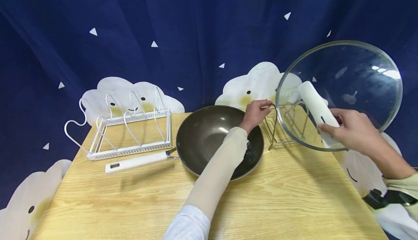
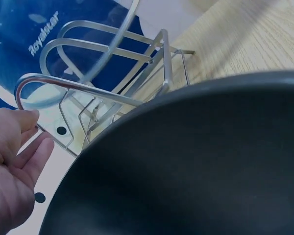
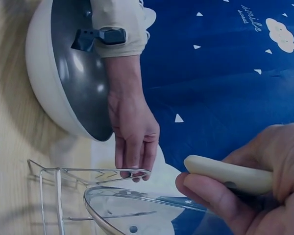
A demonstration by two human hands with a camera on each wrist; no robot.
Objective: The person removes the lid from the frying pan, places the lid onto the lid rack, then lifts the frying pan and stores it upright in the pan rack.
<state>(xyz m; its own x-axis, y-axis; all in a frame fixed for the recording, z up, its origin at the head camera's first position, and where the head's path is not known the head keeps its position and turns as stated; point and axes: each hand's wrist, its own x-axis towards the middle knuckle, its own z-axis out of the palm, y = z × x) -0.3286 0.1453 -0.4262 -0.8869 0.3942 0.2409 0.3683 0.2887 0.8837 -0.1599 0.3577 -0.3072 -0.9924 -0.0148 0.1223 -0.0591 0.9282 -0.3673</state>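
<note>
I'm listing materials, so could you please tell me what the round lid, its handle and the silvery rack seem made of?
Round lid: probably glass, clear and glossy, since the curtain shows through it and highlights glare; its rim looks metallic.
Handle: likely plastic, smooth and off-white, with no visible grain.
Silvery rack: probably steel wire, bare and shiny, from its bright glints.

Before me: one dark-blue cloth backdrop (image 1: 196,26), softly folded, printed with small white triangles (image 1: 93,32) and white, yellow-cheeked cloud faces (image 1: 19,200). Below me: one table (image 1: 294,196), pale wood grain, far edge near the cloth, carrying soft shadows.
</note>
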